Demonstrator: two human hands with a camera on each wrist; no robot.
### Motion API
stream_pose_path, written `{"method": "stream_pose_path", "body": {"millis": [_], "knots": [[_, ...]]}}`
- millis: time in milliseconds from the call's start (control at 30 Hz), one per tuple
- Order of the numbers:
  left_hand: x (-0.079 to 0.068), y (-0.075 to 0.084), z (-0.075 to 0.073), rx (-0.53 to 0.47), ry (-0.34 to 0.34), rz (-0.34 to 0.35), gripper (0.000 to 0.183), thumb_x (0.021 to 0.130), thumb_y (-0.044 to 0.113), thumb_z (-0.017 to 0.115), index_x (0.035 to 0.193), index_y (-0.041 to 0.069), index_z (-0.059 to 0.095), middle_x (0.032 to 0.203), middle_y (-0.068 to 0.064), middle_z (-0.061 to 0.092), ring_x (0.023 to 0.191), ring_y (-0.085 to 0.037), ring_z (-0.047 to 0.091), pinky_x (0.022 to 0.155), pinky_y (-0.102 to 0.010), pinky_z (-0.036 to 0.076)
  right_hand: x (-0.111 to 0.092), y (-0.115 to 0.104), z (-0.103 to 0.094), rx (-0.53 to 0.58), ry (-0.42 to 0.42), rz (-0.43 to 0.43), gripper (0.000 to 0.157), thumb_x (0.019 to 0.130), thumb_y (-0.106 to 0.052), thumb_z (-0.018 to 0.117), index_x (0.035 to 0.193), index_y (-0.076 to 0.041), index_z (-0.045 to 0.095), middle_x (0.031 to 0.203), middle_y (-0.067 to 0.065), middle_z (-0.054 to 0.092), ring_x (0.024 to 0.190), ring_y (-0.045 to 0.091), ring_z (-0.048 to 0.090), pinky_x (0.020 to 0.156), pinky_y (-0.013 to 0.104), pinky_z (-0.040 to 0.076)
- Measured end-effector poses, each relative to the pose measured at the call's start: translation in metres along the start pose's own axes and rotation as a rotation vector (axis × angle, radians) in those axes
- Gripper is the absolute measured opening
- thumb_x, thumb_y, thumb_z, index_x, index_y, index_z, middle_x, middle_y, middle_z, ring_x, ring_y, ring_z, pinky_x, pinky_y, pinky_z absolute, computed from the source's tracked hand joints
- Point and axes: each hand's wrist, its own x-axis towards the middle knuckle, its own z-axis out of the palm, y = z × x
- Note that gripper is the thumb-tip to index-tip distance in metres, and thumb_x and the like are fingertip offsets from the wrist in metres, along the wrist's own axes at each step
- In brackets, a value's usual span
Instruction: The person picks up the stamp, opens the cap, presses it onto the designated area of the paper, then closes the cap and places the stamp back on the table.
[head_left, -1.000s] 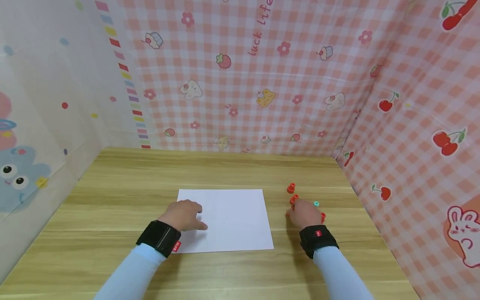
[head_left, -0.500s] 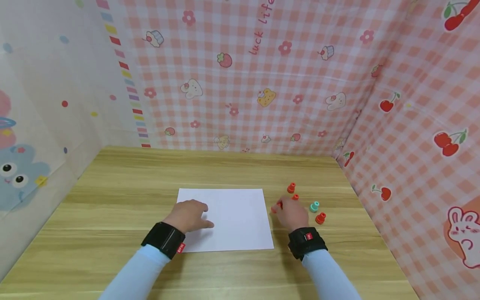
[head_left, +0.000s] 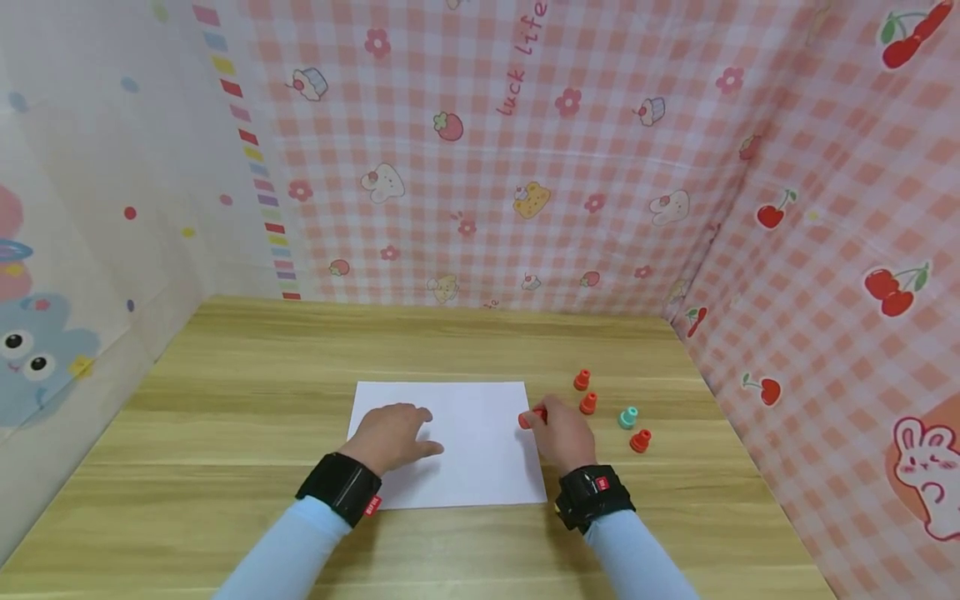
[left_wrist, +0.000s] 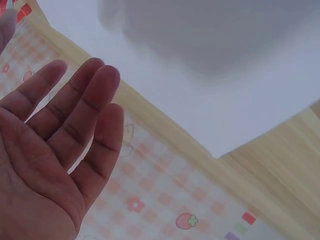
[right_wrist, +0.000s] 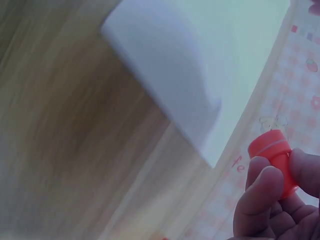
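Observation:
My right hand pinches a small red plastic piece between thumb and fingers, its wide round end turned outward in the right wrist view. In the head view this hand is over the right edge of a white sheet of paper. My left hand hovers above the sheet's left part, fingers and thumb spread apart and holding nothing. In the left wrist view its palm shows beside the paper, which carries a broad shadow.
Right of the sheet stand a far red piece, a middle red piece, a teal piece and a near red piece. A wooden table lies beneath. Patterned cloth walls enclose its back and sides.
My right hand has moved left from the group of pieces to the paper's right edge, with a red piece in its fingers. My left hand has shifted slightly right over the sheet.

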Motion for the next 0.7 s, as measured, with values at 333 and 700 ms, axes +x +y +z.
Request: {"method": "stream_pose_path", "body": {"millis": [333, 700], "knots": [[0.004, 0.007, 0.009, 0.017, 0.054, 0.05, 0.053, 0.084, 0.046, 0.076, 0.12, 0.008, 0.068, 0.109, -0.009, 0.07, 0.102, -0.025, 0.066, 0.086, -0.042, 0.053, -0.007, -0.013, 0.011, 0.19, -0.038, 0.039, 0.018, 0.096, -0.025, 0.067, 0.103, -0.008, 0.066, 0.083, 0.004, 0.061, 0.075, 0.023, 0.053, 0.064, 0.033, 0.041], [0.01, 0.021, 0.013, 0.024, 0.119, 0.144, 0.052, 0.086, 0.045, 0.075, 0.123, 0.009, 0.066, 0.111, -0.011, 0.07, 0.101, -0.025, 0.067, 0.086, -0.042, 0.054, -0.013, -0.027, 0.019, 0.466, -0.148, 0.022, 0.017, 0.1, -0.02, 0.061, 0.103, -0.004, 0.065, 0.082, 0.006, 0.062, 0.064, 0.02, 0.055, 0.058, 0.03, 0.043]]}}
